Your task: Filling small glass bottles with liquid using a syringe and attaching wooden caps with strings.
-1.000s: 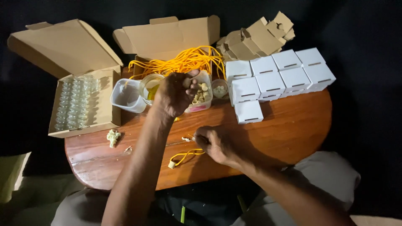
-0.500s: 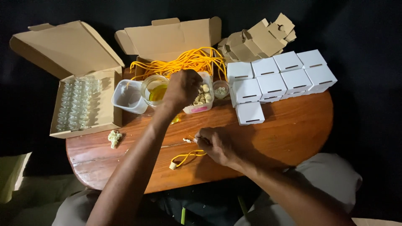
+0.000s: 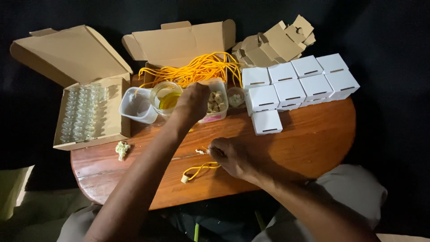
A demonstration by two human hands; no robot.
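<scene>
A yellow cord (image 3: 197,169) lies on the wooden counter (image 3: 313,139), near its front edge, with a small pale piece at its free end. The right hand (image 3: 228,157) rests on the counter and its fingers are closed, pinching the other end of this cord together with a tiny pale bit at the fingertips. The left hand (image 3: 193,102) is stretched forward over a clear plastic tub (image 3: 217,105) that holds small pale pieces; the fingers are bent down at the tub's left edge, but I cannot tell if they hold something. Just left of this hand stands a round glass cup (image 3: 165,96) with yellow liquid, and beside it an empty clear container (image 3: 136,105). Behind them is an open cardboard box (image 3: 183,42) with a heap of yellow cords (image 3: 201,67). At the far left, another open box (image 3: 112,127) holds rows of small glass bottles (image 3: 80,112). On the right, white boxes (image 3: 298,85) stand close together, with folded brown cartons (image 3: 277,45) behind. A small pale lump (image 3: 122,149) lies on the counter's left part.
</scene>
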